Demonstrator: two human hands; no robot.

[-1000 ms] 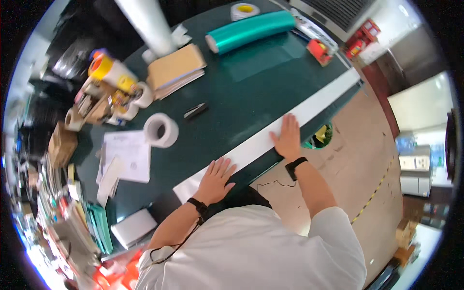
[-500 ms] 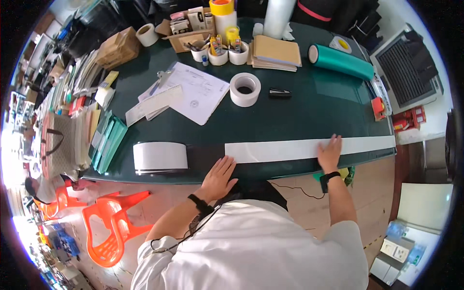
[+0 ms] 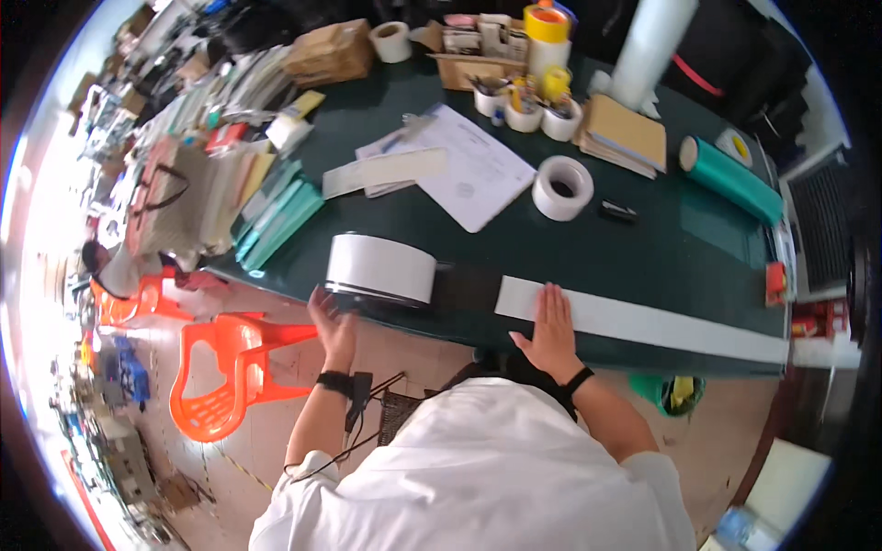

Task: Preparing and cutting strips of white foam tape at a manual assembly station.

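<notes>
A long white strip [image 3: 661, 326] lies flat along the front edge of the table. My right hand [image 3: 553, 338] rests on it near its left end, fingers stretched out and flat. Left of the strip stands a wide white roll [image 3: 380, 266] with a dark lower rim. Between the roll and the strip's end runs a darker band [image 3: 469, 292]. My left hand [image 3: 333, 329] is at the table edge by the roll's lower left side, fingers apart and gripping nothing; whether the fingertips touch the roll, I cannot tell.
Papers on a clipboard [image 3: 478, 174], a white tape roll [image 3: 588, 176] and a black stapler [image 3: 618, 211] lie farther back. Beyond are brown envelopes [image 3: 625, 131] and a green roll [image 3: 732, 179]. Teal folders [image 3: 280, 220] sit left; an orange chair [image 3: 243, 367] stands on the floor.
My left hand has moved left, off the strip's end to beside the wide roll. My right hand has slid left along the strip toward its left end. The view has shifted and tilted.
</notes>
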